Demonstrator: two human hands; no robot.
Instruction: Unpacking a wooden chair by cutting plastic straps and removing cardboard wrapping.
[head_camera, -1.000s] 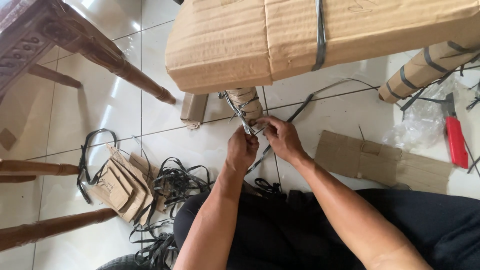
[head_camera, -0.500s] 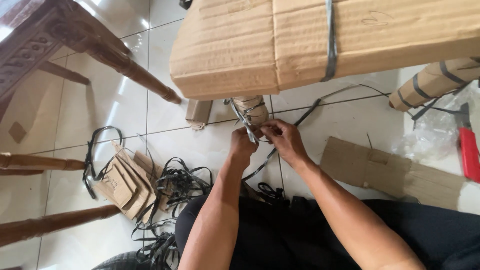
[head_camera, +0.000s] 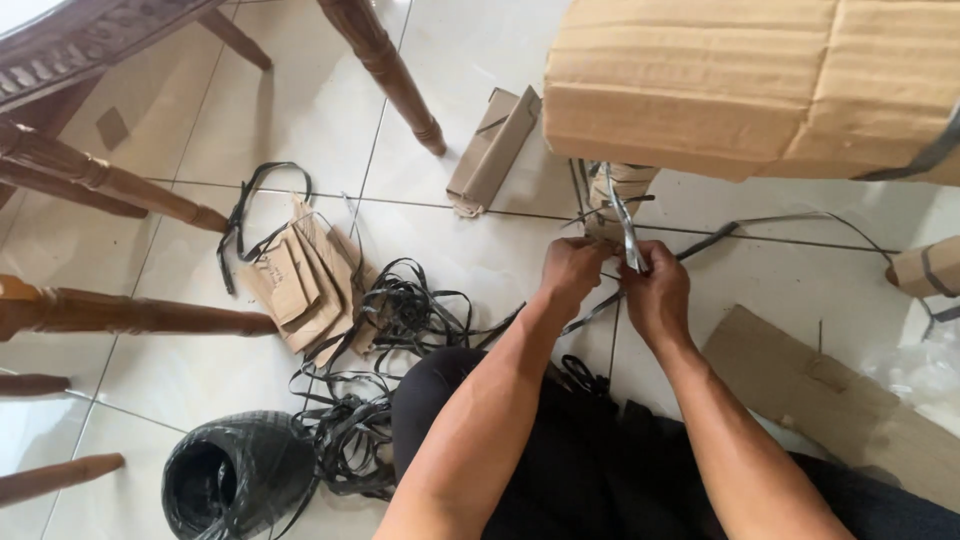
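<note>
A large piece wrapped in brown cardboard (head_camera: 740, 80) stands over me on cardboard-wrapped legs. One wrapped leg (head_camera: 622, 192) is bound with black plastic strapping. My left hand (head_camera: 572, 274) and my right hand (head_camera: 655, 285) meet just below that leg, both pinching the strap (head_camera: 626, 225) that rises from my fingers towards the leg. A loose strap end trails off to the right across the tiles. My forearms reach up from my lap, which is covered in black cloth.
Dark wooden chair legs (head_camera: 120, 315) stand at left and a turned leg (head_camera: 390, 70) at top. A heap of cut straps (head_camera: 385, 330), cardboard scraps (head_camera: 305, 285), a folded cardboard corner piece (head_camera: 492, 150), a black strap roll (head_camera: 235, 475) and flat cardboard (head_camera: 850, 405) lie about.
The view has swung left and down, showing the strap roll and more chair legs; the red cutter is out of frame. Both hands stay on the strap at the wrapped leg.
</note>
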